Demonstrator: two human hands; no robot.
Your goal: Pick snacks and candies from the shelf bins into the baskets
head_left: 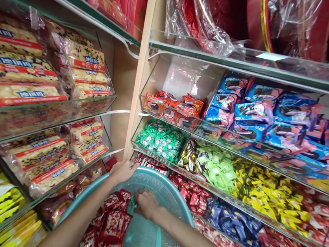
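Note:
A large teal plastic basket (174,194) with a mesh wall stands in front of me, tilted by the view. My left hand (122,171) rests at its far rim, fingers closed over the edge. Down inside the basket is my right hand (145,204), slightly blurred, its fingers curled in. Small green-wrapped candies (132,204) show at its fingertips; how many it holds is hidden. Red printed packets (113,224) are heaped on the left side of the basket, left of my right hand.
Glass-fronted shelves hold green candies (162,141), yellow candies (275,195), blue candies (235,219) and blue-pink cookie packs (255,106) at right. Packaged puffed-grain bars (25,68) fill the left shelves. Glass shelf edges project close around the basket. Red plastic-wrapped goods (206,13) sit above.

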